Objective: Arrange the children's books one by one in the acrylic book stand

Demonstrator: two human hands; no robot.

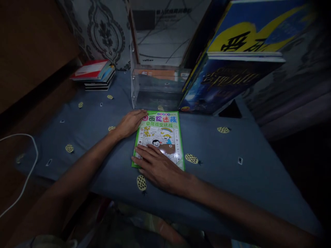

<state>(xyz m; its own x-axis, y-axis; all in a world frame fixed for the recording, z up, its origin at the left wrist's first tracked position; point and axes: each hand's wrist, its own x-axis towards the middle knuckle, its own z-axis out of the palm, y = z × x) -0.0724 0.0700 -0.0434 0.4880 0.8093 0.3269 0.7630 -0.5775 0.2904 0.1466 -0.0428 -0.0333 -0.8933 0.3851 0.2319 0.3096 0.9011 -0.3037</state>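
Note:
A green-edged picture book (169,137) lies flat on the table, its cover facing up with cartoon figures, a rainbow and colourful Chinese characters. My left hand (131,123) rests at the book's upper left corner, fingers stretched out and fingertips over its edge. Across the lower left part of the cover lies my right hand (159,168), palm down with the fingers extended. Neither hand grips anything. The right hand hides part of the cover's bottom.
Behind the book stands a clear acrylic rack (155,98) with books in it. A dark blue book (227,82) leans at the right. At the back left is a book stack (94,74). A white cable (34,148) curves at the left. Pineapple-patterned cloth (212,151) covers the table.

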